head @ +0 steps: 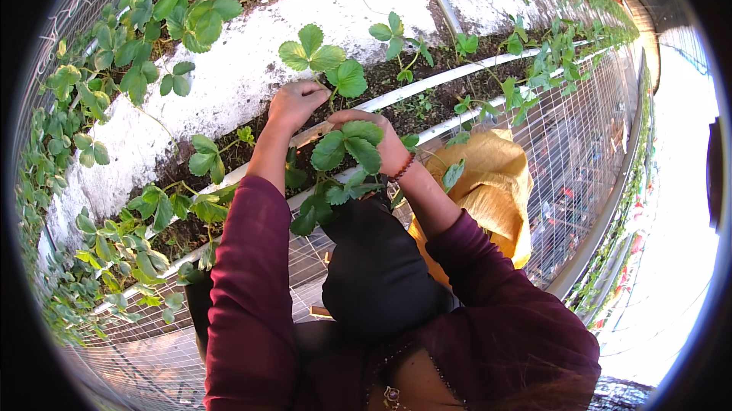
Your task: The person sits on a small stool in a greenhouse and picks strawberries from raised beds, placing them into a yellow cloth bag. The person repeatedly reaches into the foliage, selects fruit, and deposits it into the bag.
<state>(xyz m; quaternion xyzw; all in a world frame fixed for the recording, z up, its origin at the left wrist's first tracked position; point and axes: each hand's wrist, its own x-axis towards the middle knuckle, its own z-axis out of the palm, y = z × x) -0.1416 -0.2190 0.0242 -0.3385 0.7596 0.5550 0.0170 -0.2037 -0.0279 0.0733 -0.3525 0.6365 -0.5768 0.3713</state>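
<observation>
My left hand point(297, 103) is at the soil edge, thumb and forefinger together at the stems of a strawberry plant point(311, 52). What lies between those fingertips is too small to make out. My right hand point(374, 132), with a beaded bracelet at the wrist, reaches in from the right with its fingers bent toward the base of the same plant. Strawberry leaves point(347, 148) in front hide part of that hand, so its grip cannot be told. Dark soil point(377, 82) shows beside both hands, next to a white rail point(446, 85).
A white-surfaced strip point(229, 73) runs along the bed behind the plants. More strawberry plants point(131, 62) crowd the left. Below the rails hangs wire mesh point(560, 142), with a yellow cloth or sack point(492, 182) against it. A dark rounded thing point(380, 262) is before my chest.
</observation>
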